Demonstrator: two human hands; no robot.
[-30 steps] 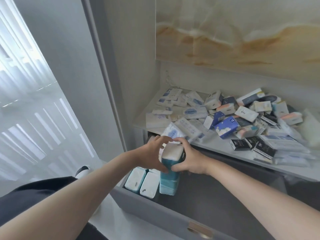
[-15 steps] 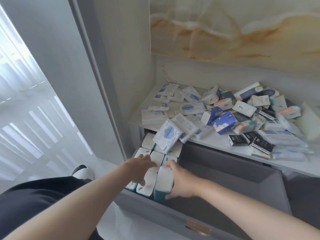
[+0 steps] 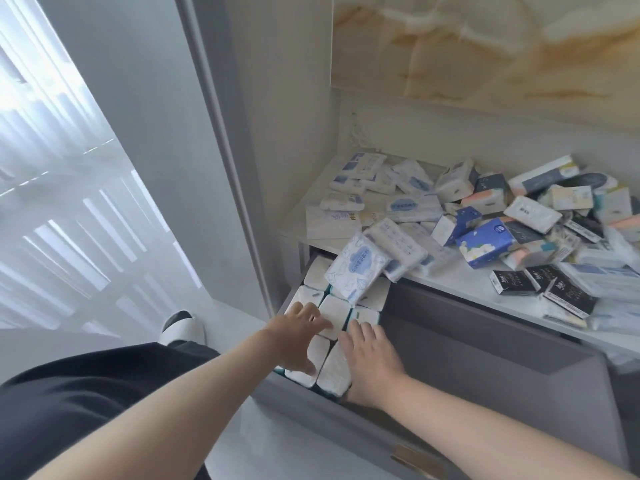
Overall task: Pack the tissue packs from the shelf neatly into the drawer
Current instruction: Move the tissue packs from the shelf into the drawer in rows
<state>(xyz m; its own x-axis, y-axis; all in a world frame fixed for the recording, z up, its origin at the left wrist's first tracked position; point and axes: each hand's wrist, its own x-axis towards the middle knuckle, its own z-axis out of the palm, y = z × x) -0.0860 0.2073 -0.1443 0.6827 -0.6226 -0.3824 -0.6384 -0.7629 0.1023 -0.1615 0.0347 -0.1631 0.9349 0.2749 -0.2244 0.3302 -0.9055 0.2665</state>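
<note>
The tissue pack they were lowering a second ago is now sitting in the front-left corner of the drawer. Left hand and right hand are pressing flat on the rows, fingers released. Shelf pile is still waiting.

My body: bare arms, black clothing, one white slipper.
Left grip and right grip bare, forearms uncovered; loose black fabric at lower left; rounded white slipper, dark at its top.
</note>
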